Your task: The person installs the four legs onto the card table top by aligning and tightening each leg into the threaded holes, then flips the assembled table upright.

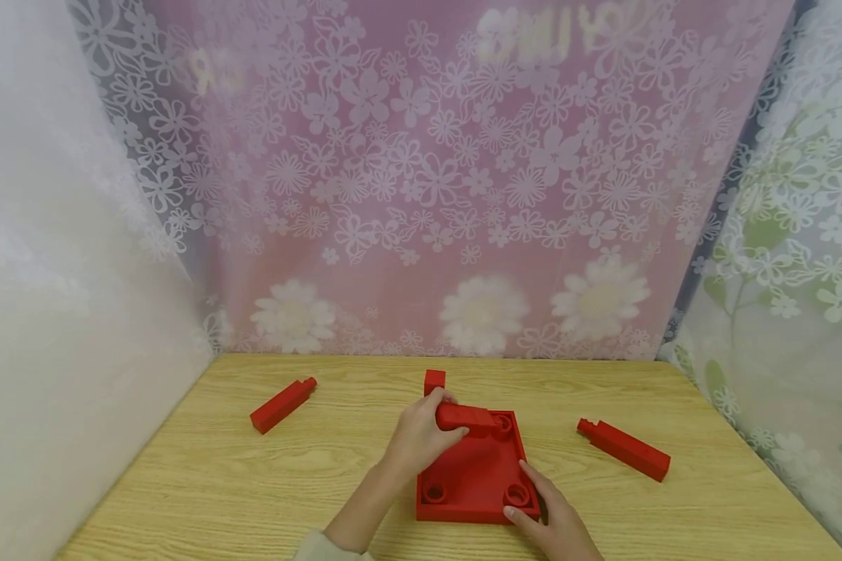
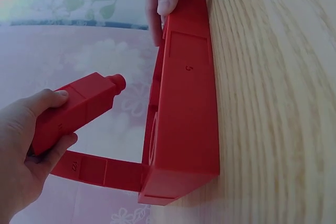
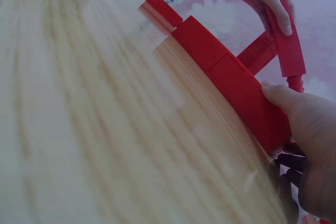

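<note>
Red leg (image 1: 466,418): in the head view, above the square tray (image 1: 463,515), near its far-right socket (image 1: 503,424).
Left hand (image 1: 415,438): wrapped around that leg.
Right hand (image 1: 554,520): pinching the tray's near-right corner.
Tray contents: hollow near-left socket (image 1: 434,492) and near-right socket (image 1: 516,495); an upright leg (image 1: 435,380) rises at its far-left corner.
Loose pieces: one lying leg (image 1: 284,405) left of the tray, a second lying leg (image 1: 627,450) right of it, both on the tabletop (image 1: 323,475).
Peg end, left wrist view: round, apart from the tray.
Handling: probably light, stiff, slightly slippery plastic; best held by its square body.
Corner grip, right wrist view: thumb on the tray's outer wall; fingertips partly hidden.
</note>
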{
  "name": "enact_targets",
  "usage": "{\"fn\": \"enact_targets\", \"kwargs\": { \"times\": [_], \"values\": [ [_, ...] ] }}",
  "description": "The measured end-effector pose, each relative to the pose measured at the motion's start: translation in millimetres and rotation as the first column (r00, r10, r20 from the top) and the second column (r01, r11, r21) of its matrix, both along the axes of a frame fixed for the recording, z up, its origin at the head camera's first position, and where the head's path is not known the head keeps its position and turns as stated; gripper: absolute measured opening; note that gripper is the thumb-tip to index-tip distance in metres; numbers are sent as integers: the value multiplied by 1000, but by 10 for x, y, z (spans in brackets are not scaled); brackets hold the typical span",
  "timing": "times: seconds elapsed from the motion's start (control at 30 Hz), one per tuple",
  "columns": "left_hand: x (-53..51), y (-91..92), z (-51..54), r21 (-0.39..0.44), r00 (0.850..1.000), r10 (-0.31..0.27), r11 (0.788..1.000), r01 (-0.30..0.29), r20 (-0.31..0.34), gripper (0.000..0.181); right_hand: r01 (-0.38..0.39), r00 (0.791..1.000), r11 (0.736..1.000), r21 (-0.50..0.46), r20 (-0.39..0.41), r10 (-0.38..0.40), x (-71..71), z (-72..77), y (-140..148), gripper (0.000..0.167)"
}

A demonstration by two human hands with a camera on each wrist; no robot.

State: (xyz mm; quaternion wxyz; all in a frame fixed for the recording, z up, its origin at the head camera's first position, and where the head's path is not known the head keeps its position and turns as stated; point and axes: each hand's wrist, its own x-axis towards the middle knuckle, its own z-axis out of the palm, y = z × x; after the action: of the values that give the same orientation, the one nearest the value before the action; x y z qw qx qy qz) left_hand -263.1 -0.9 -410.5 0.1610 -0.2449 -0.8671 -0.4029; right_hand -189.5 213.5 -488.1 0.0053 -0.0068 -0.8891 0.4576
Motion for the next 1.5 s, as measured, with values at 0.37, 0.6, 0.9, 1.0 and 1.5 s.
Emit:
{"fn": "enact_targets", "kwargs": {
  "times": [0.37, 0.6, 0.9, 1.0, 1.5],
  "values": [
    [-53, 135, 93, 83, 1000, -3, 997, 4, -6, 42, -4, 1000, 1000, -10, -6, 4, 3, 13, 1, 80],
    [-96, 222, 147, 81, 999, 5, 997, -2, -37, 52, -1, 1000, 1000, -11, 18, 1, 8, 22, -12, 81],
    [-201, 374, 289, 55, 999, -6, 998, 8, -34, 48, 0, 1000, 1000, -15, 2, 0, 26, 63, -37, 80],
    [-245, 437, 322, 62, 1000, -2, 998, 2, -1, 49, 6, 1000, 1000, -16, 14, -6, 29, 59, -31, 81],
    [-424, 713, 329, 74, 997, 8, 997, -14, 83, 47, 20, 999, 1000, 0, 42, -20, 11, 66, -25, 84]
  ]
}}
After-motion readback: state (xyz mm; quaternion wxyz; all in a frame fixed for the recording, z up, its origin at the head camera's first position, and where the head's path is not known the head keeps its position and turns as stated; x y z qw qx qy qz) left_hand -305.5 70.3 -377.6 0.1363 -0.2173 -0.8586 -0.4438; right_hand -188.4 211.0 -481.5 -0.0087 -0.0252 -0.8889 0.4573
